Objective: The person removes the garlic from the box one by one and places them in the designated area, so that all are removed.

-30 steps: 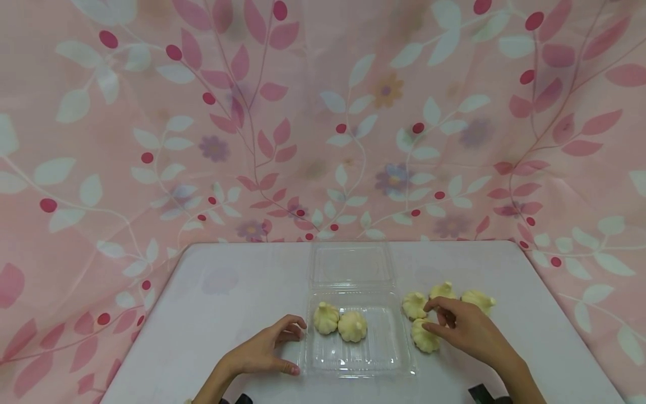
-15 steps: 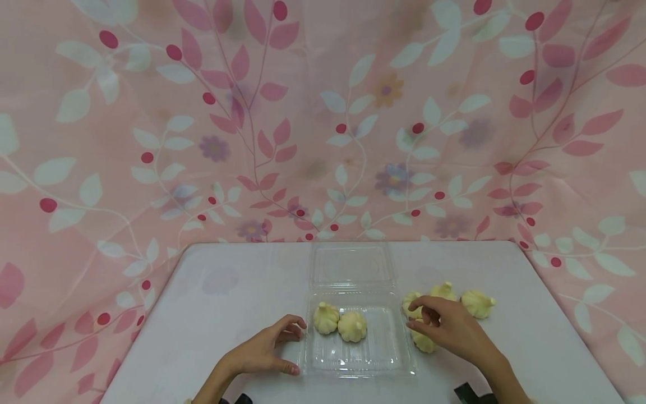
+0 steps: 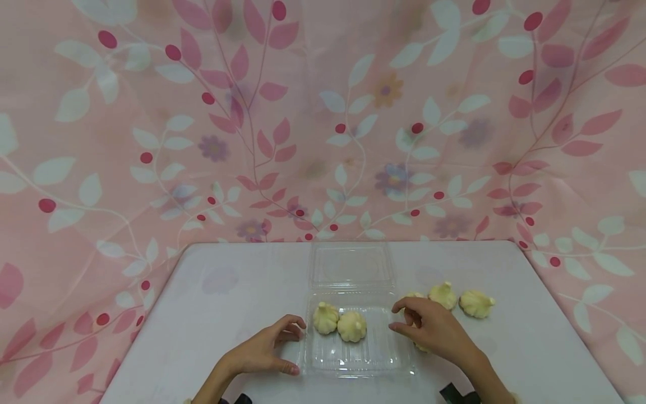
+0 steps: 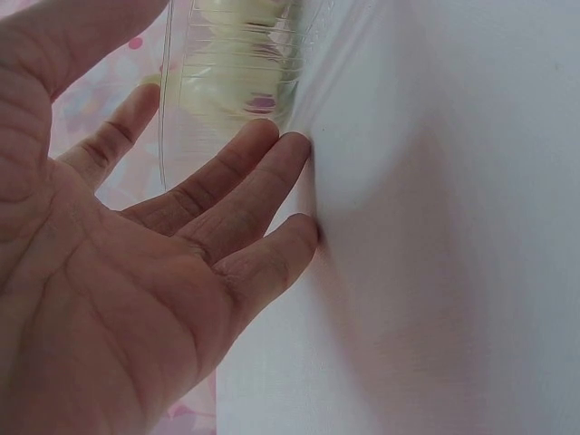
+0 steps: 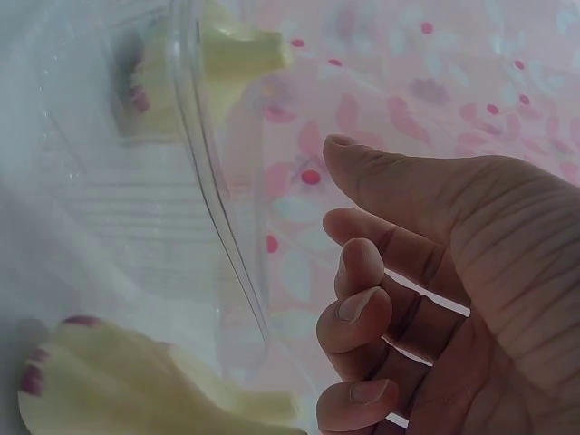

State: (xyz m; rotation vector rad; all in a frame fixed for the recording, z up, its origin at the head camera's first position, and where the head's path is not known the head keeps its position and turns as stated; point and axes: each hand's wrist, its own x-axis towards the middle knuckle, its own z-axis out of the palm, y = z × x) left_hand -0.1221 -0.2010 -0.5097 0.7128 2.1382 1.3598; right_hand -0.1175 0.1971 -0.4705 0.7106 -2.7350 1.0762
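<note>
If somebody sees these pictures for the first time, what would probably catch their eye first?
Probably the pink floral backdrop, filling the view behind the white table. Next, the open clear plastic box near the table's middle, with two pale garlic bulbs inside. The left hand is beside the box's left edge, the right hand near its right edge.

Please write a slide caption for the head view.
Two garlic bulbs in an open clear container, between left hand and right hand; more bulbs lie at right.
</note>
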